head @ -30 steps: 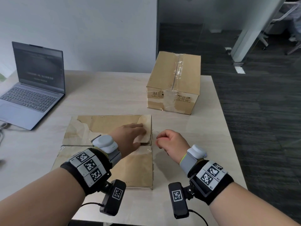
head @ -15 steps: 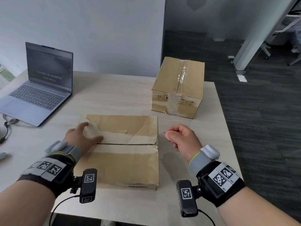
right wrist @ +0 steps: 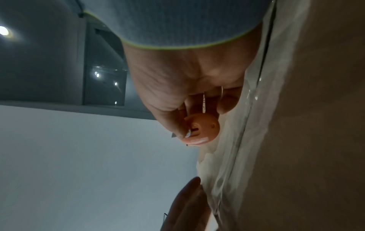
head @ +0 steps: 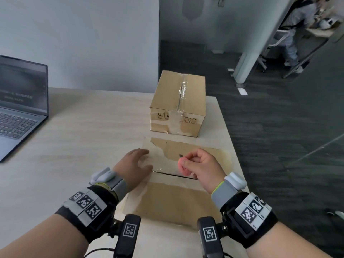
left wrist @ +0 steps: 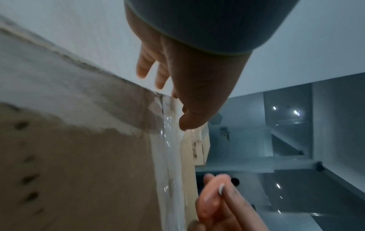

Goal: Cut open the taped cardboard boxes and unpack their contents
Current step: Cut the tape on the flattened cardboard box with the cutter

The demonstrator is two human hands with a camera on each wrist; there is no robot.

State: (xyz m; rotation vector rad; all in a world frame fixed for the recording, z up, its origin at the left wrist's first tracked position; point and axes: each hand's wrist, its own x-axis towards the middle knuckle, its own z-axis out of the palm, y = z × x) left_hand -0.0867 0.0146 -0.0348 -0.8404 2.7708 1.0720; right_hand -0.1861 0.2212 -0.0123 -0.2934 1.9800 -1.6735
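Observation:
A low cardboard box [head: 176, 202] with clear tape [head: 163, 170] along its top seam lies at the table's near right. My left hand [head: 135, 164] rests flat on its left top edge, fingers straight, and in the left wrist view the thumb [left wrist: 189, 121] touches the tape [left wrist: 168, 148]. My right hand [head: 197, 164] hovers over the seam and pinches a small round pink cutter [head: 182, 162]. The right wrist view shows the cutter [right wrist: 203, 128] with a short blade at its tip, just beside the box [right wrist: 316, 125]. A taller taped box [head: 178, 101] stands just behind.
An open laptop [head: 18, 108] sits at the left of the pale wooden table [head: 83, 146]. The table's right edge runs close beside the low box, with dark carpet beyond. A person sits far off at the top right.
The low box now lies further right, close in front of the taller box. My right hand has come from beside the box to over its seam. My left hand stays on its left edge.

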